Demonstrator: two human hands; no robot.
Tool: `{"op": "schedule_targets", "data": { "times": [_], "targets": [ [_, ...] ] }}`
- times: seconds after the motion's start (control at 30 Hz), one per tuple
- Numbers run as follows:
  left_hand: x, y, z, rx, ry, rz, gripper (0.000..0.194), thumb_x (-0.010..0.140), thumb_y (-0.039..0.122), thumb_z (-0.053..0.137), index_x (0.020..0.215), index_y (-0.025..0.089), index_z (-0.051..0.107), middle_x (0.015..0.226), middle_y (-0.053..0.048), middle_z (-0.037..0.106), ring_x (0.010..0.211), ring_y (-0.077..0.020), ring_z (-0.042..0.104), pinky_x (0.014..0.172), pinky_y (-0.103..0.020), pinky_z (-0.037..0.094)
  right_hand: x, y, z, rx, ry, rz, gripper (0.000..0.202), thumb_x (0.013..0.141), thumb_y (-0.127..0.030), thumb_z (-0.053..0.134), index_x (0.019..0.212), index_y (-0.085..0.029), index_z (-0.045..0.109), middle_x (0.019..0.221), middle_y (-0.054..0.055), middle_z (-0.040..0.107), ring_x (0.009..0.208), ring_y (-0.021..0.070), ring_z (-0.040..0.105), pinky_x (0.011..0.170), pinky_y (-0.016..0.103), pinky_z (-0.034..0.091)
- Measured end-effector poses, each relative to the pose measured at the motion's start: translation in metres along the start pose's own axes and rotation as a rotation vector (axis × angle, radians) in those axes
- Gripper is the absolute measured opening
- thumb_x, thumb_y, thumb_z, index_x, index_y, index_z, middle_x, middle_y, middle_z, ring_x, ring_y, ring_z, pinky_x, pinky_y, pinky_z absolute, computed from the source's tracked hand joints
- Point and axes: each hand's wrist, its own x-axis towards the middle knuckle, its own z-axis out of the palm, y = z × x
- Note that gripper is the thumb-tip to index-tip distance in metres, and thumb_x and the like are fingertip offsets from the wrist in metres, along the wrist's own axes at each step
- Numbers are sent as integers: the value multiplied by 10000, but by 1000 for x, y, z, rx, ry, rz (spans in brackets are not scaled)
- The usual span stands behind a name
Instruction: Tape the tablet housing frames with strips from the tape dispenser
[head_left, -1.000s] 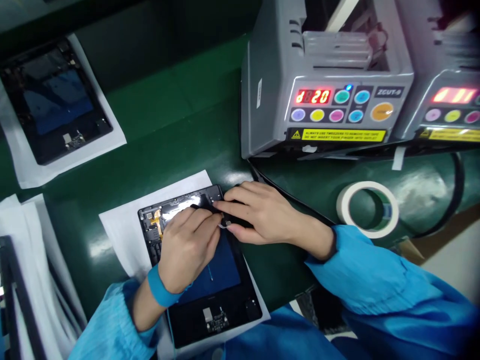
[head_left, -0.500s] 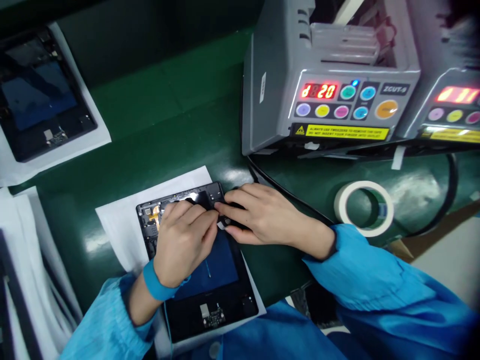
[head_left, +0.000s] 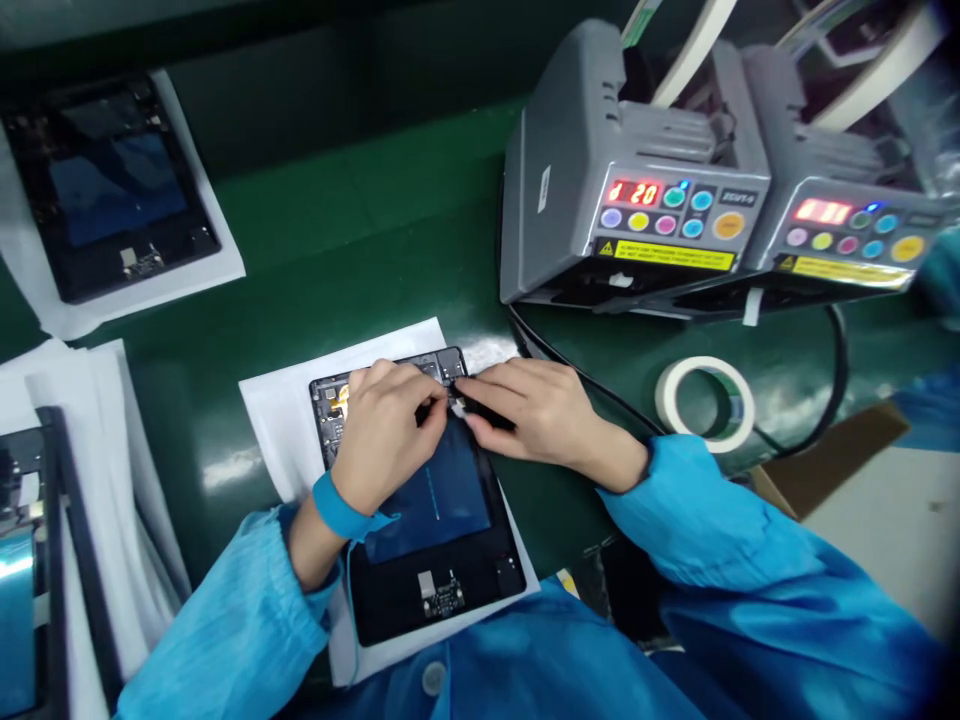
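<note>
An opened black tablet [head_left: 442, 545] with a blue battery panel lies on a white sheet [head_left: 274, 405] on the green belt. My left hand [head_left: 386, 435] rests over its upper half, fingers curled down onto the top edge. My right hand [head_left: 529, 410] comes in from the right. Its fingertips pinch a small pale piece [head_left: 455, 405] at the tablet's upper right corner, touching my left fingertips. The parts under both hands are hidden.
Two grey tape dispensers [head_left: 637, 190] [head_left: 840, 225] with lit red displays stand at the back right, a black cable [head_left: 570, 365] running from them. A roll of white tape [head_left: 705, 403] lies right of my hands. A second tablet [head_left: 112, 185] on paper sits far left; stacked sheets [head_left: 112, 480] lie at left.
The view has shifted, so tablet and hands sit further right in frame. Both hands stay at the tablet's top edge, fingertips closer together at the upper right corner.
</note>
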Motion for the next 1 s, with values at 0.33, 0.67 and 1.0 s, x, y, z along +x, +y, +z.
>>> {"op": "schedule_targets", "data": {
  "times": [0.33, 0.67, 1.0],
  "targets": [
    [1, -1, 0, -11, 7, 0, 124, 830, 188, 547, 739, 210, 628, 759, 1, 633, 814, -196, 517, 735, -367, 308, 11, -6, 5, -124, 42, 75, 149, 872, -224, 527, 887, -165, 663, 767, 19, 672, 672, 129, 583, 591, 257, 403],
    [1, -1, 0, -6, 9, 8, 132, 838, 197, 550, 731, 218, 624, 754, 11, 629, 826, -202, 518, 730, -375, 302, 10, -3, 6, -97, -6, 80, 174, 896, -236, 511, 865, -178, 672, 783, 26, 664, 680, 135, 559, 609, 269, 398],
    [3, -1, -1, 4, 10, 27, 104, 825, 184, 566, 749, 218, 629, 761, 15, 638, 819, -201, 526, 723, -366, 305, 15, -5, 2, -126, -88, 65, 187, 902, -205, 494, 835, -207, 669, 788, 3, 624, 691, 137, 504, 594, 286, 340]
  ]
}}
